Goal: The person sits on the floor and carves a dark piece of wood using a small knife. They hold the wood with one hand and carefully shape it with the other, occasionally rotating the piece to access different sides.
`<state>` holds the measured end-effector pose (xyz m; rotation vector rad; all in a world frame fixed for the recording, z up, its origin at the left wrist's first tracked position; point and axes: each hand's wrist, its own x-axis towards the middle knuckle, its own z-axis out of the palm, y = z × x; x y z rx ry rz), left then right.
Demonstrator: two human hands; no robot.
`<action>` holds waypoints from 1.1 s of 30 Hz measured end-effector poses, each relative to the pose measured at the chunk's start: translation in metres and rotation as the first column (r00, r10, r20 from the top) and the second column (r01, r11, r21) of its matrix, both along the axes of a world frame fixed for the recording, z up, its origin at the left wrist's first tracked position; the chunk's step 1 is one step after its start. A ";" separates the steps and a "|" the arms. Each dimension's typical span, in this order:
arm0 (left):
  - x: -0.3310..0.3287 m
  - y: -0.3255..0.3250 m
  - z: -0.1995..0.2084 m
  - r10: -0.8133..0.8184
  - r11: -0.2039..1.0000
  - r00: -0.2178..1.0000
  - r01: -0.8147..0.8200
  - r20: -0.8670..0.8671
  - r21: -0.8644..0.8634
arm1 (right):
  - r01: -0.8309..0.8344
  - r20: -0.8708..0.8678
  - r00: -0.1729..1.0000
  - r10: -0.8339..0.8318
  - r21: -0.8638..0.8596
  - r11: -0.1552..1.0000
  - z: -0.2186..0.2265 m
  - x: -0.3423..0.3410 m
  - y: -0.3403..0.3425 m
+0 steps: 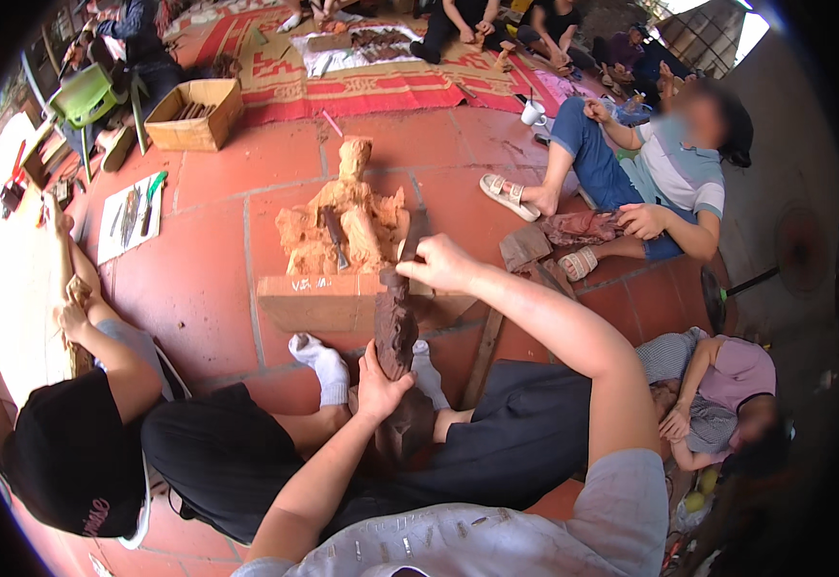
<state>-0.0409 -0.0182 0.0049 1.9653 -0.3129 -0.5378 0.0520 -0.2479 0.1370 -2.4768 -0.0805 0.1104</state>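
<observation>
Between my bent legs a dark brown wood carving (pixel 396 332) stands upright, its wider lower end near my lap. My left hand (pixel 381 387) is closed around its middle. Over its top end my right hand (pixel 437 264) is pinched on a flat dark tool (pixel 415 227), whose exact kind I cannot make out; the fingers hide part of it. Just beyond is a wooden block (pixel 313 304), and a pale, partly carved wood figure (pixel 352 207) rises behind it. A chisel (pixel 333 237) leans on that figure.
Several carving tools lie on a white sheet (pixel 131 217) at left. A wooden box (pixel 194 115) and green chair (pixel 86 96) are farther back. People sit close on both sides: a black cap (pixel 78 447) at left, a person with dark wood (pixel 583 229) at right. A white mug (pixel 533 112) stands behind.
</observation>
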 end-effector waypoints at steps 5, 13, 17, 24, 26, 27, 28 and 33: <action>-0.002 -0.005 0.010 -0.018 0.999 1.000 0.019 -0.013 0.034 | -0.119 0.172 0.978 0.119 -0.006 0.993 0.017 -0.018 0.009; -0.001 -0.001 0.008 -0.004 0.998 1.000 0.005 -0.024 0.055 | -0.133 0.114 0.985 0.132 -0.004 0.991 0.025 -0.011 0.020; -0.001 -0.001 0.011 -0.016 0.998 0.998 0.019 -0.053 0.056 | -0.119 0.025 0.992 0.120 -0.039 0.992 0.029 -0.003 0.016; 0.001 -0.001 0.012 -0.030 0.998 0.997 0.034 -0.072 0.060 | -0.193 0.175 0.966 0.190 0.000 0.981 0.012 -0.015 0.007; 0.000 -0.001 0.015 -0.033 0.997 0.996 0.039 -0.082 0.068 | -0.177 0.113 0.979 0.172 0.034 0.984 0.017 -0.012 0.006; 0.000 -0.001 0.016 -0.033 0.997 0.995 0.039 -0.090 0.073 | -0.109 0.050 0.993 0.104 0.102 0.989 0.012 -0.011 0.001; 0.002 0.000 0.017 -0.029 0.996 0.996 0.036 -0.090 0.077 | -0.040 -0.010 0.999 0.042 0.164 0.986 0.011 -0.007 -0.002; 0.000 0.000 0.009 -0.020 0.998 0.998 0.023 -0.055 0.056 | -0.138 0.218 0.968 0.127 0.038 0.990 0.010 -0.018 0.008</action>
